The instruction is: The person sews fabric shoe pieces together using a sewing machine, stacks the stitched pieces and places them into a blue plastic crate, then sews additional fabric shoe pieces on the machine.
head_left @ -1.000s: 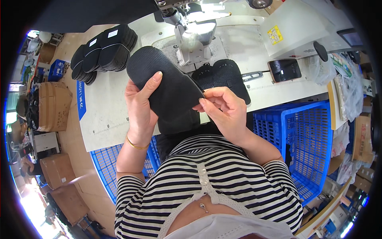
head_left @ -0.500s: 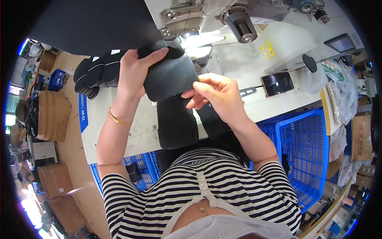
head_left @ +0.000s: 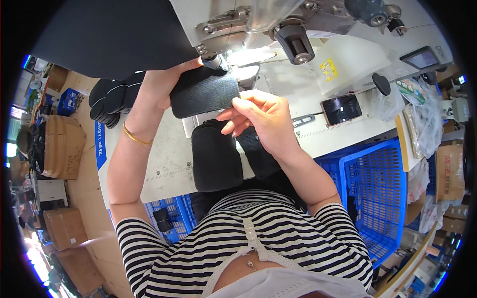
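A black textured fabric piece with a rounded corner [head_left: 204, 97] lies under the sewing machine's needle area [head_left: 218, 62]. My left hand [head_left: 166, 84] is closed on its left side, the thumb reaching toward the needle; the dark panel above hides part of that hand. At the piece's right edge my right hand [head_left: 263, 111] pinches it between thumb and forefinger, the other fingers loosely curled. Below it, two stacks of black padded pieces, a left one [head_left: 217, 159] and a right one [head_left: 258, 154], hang over the table's front edge near my lap.
More black padded pieces [head_left: 107, 102] sit in bundles at the table's left. A phone [head_left: 342, 110] lies on the white tabletop [head_left: 159, 174] to the right. Blue crates stand below, one right [head_left: 375, 193], one left [head_left: 174, 213]. The dark panel [head_left: 114, 39] overhangs the upper left.
The fabric piece has moved up and slightly left, further under the machine head. My left hand has slid upward, its fingers now more hidden. My right hand still pinches the edge.
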A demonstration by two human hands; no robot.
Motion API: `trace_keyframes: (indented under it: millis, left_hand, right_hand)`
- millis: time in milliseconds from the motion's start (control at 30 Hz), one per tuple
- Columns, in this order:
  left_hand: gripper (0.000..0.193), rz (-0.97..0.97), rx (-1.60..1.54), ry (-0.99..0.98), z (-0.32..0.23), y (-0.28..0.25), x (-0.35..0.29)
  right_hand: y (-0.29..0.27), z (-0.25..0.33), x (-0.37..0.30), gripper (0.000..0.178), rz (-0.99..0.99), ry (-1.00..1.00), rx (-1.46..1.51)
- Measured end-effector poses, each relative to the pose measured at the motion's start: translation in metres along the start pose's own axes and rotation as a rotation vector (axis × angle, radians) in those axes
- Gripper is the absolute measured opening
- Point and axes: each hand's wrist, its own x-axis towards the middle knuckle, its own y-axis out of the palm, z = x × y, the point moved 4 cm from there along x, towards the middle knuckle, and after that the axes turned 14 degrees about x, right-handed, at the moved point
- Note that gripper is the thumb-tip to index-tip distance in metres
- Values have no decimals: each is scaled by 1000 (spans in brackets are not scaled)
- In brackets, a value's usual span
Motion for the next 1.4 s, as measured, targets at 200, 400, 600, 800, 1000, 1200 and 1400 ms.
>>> trace_keyframes:
  millis: [200, 400, 600, 800, 1000, 1200, 1400]
  left_hand:
    - [13, -152, 215, -171, 0, 3, -15]
    - [32, -139, 854, 891, -33, 29, -84]
    - [24, 11, 548, 772, -13, 23, -74]
    - [33, -255, 1120, 1291, -13, 41, -96]
    - [38, -315, 1189, 1331, -14, 41, -100]
    - [37, -318, 1210, 1348, -13, 40, -96]
    - [37, -343, 1254, 1352, -17, 41, -87]
  right_hand:
    - [3, -10, 1, 18, 14, -37, 32]
    - [2, -11, -5, 19, -5, -94, -157]
    - [10, -19, -11, 32, 33, -140, 96]
    - [12, -30, -15, 34, 126, -112, 201]
    - [21, -31, -20, 34, 135, -146, 256]
    - [23, -33, -14, 37, 130, -125, 274]
    - [26, -32, -6, 42, 101, -131, 322]
